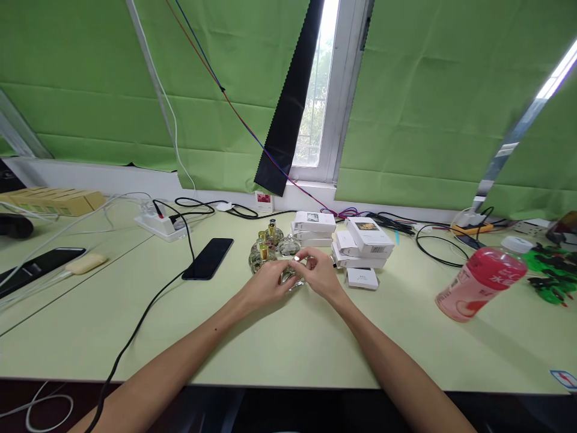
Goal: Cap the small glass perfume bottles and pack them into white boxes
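My left hand (pixel 269 281) is closed on a small clear glass bottle (pixel 295 284) at the middle of the table. Above the same bottle, my right hand (pixel 319 272) has its fingers pinched together at the top; what they pinch is too small and hidden to name. Just behind and left of my hands stand several round glass bottles (pixel 255 262) with gold necks (pixel 264 251). Another clear glass bottle (pixel 288 245) sits right behind my fingers. Beside my right hand lie a small white box (pixel 362 278) and a stack of white boxes (pixel 369 237).
More white boxes (pixel 314 222) lie at the back. A black phone (pixel 208 258) and a black cable (pixel 148 313) are on the left, near a power strip (pixel 163 225). On the right stands a pink drink bottle (pixel 480 282). Cables (pixel 437 243) run along the wall.
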Demonstrator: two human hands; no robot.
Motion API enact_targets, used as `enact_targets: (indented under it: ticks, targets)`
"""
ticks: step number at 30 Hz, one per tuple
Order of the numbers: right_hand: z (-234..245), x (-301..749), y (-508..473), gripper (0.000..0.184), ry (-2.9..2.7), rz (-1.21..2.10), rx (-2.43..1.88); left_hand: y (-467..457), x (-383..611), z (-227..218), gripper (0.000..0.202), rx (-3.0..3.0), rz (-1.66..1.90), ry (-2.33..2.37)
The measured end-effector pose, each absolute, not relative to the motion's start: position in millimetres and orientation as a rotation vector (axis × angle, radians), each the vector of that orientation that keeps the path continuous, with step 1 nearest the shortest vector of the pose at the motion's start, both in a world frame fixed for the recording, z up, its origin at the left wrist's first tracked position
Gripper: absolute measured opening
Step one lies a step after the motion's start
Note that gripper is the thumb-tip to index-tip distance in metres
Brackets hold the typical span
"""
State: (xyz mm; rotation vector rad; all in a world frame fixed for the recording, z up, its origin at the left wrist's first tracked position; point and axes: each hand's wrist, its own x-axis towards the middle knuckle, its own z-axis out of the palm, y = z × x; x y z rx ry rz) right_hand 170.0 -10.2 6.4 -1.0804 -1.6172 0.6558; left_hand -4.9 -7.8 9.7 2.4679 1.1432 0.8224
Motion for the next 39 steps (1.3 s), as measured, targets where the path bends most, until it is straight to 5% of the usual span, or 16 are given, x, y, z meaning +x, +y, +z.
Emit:
enact_targets:
  ticks: [39]
  targets:
    - [10.1, 170.2, -13.6, 0.023, -1.654, 0.648, -1.083, -5.2, -5.3, 7.5, 0.025, 2.512, 0.788, 1.155]
